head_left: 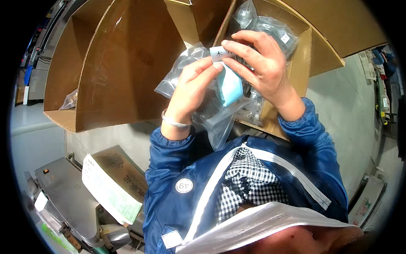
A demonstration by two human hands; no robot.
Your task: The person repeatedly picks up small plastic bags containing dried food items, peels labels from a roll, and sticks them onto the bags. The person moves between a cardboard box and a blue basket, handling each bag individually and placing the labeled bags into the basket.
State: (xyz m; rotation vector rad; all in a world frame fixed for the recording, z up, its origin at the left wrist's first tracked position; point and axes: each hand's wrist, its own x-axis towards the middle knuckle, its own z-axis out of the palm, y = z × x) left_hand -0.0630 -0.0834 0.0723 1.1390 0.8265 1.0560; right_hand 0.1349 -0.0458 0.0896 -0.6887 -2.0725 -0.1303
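My left hand point(191, 88) pinches a light blue paper piece point(229, 88) and a small printed white label point(218, 53) at its top, with thumb and fingers together. My right hand point(265, 67) grips the label from the other side, fingers curled over it. Under both hands lies a loose clear plastic bag point(218, 125), draped toward my body. Behind them an open cardboard box point(315, 53) holds clear bags with contents point(275, 31) that I cannot make out.
Tall cardboard boxes point(114, 72) stand at the back left. At lower left are a metal machine point(61, 190), papers point(110, 188) and a brown carton point(122, 165). Grey floor point(338, 106) shows at right, with assorted items along the far right edge.
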